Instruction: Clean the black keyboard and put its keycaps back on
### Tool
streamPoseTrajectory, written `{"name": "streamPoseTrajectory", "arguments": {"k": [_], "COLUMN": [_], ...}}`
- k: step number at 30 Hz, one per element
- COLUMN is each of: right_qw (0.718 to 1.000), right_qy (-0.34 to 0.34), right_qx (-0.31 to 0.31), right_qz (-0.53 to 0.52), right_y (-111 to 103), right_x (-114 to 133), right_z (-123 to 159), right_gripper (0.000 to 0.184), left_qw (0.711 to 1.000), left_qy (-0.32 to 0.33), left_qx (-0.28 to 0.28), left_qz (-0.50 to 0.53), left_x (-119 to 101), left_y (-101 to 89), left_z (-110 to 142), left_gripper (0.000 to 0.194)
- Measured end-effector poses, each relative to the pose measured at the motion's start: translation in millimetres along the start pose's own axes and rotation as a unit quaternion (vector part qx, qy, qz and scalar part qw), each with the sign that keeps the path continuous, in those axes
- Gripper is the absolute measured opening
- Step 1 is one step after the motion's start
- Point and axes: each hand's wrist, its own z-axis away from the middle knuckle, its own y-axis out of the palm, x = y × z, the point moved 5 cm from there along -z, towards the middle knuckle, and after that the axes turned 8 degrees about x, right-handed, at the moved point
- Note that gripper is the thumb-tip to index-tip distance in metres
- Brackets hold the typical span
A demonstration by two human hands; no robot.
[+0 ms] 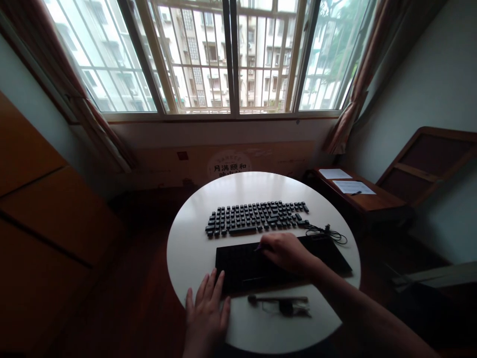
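Head view: our left hand [207, 309] spread at the keyboard's [238, 266] left edge, tabletop [188, 238] beyond. Our right hand [285, 251] pinched a purple tool [258, 246].

Round white table [186, 248]: loose keys [242, 217] in rows at 12 o'clock, cable [331, 234] at 2, blurry tools [286, 307] around 5. Left hand [206, 313] at 8, fingers spread at black keyboard [238, 268] corner; right hand [285, 251] pinches small purple tool [258, 246] over keyboard.

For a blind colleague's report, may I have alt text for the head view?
A person's right hand pinches a small purple item over a black keyboard base on a round white table, the left hand at the base's left edge. Detached black keycaps lie in rows beyond the base.
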Motion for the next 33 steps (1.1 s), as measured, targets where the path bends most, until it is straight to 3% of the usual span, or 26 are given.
{"name": "streamPoseTrajectory", "arguments": {"k": [3,5,7,9,12,15,20,26,29,33], "right_qw": [0.996,0.991,0.987,0.987,0.991,0.994,0.985,0.936,0.914,0.894], "right_qy": [-0.088,-0.125,-0.138,-0.117,-0.055,0.008,0.158,0.349,0.404,0.435], "right_qx": [0.019,0.036,0.061,0.091,0.113,0.099,0.043,-0.027,-0.045,-0.107], "right_qz": [0.027,0.04,0.05,0.054,0.052,0.056,0.05,0.022,0.014,-0.028], "right_y": [10,19,29,40,51,52,35,11,6,8], "right_x": [58,82,92,86,57,14,-81,-195,-226,-239], "right_z": [-30,-45,-59,-71,-76,-59,8,105,144,175], "right_gripper": [0.014,0.016,0.017,0.016,0.017,0.017,0.011,0.018,0.021,0.027], "left_qw": [1.0,1.0,1.0,1.0,0.999,0.999,0.999,0.999,0.999,0.999], "left_qy": [0.002,0.0,-0.004,-0.007,-0.004,-0.004,-0.015,-0.018,-0.018,-0.02], "left_qx": [0.003,0.014,0.025,0.028,0.025,0.019,0.014,0.035,0.032,0.029], "left_qz": [0.004,0.007,0.007,0.008,0.019,0.027,0.026,0.023,0.025,0.02], "left_x": [5,8,10,10,9,8,10,12,14,14], "left_y": [9.3,15.3,17.9,16.6,11.1,7.7,7.1,6.7,7.9,9.4], "left_z": [0,0,0,-1,-1,-1,-4,-8,-8,-7], "left_gripper": [0.053,0.054,0.054,0.054,0.055,0.055,0.054,0.056,0.056,0.055]}}
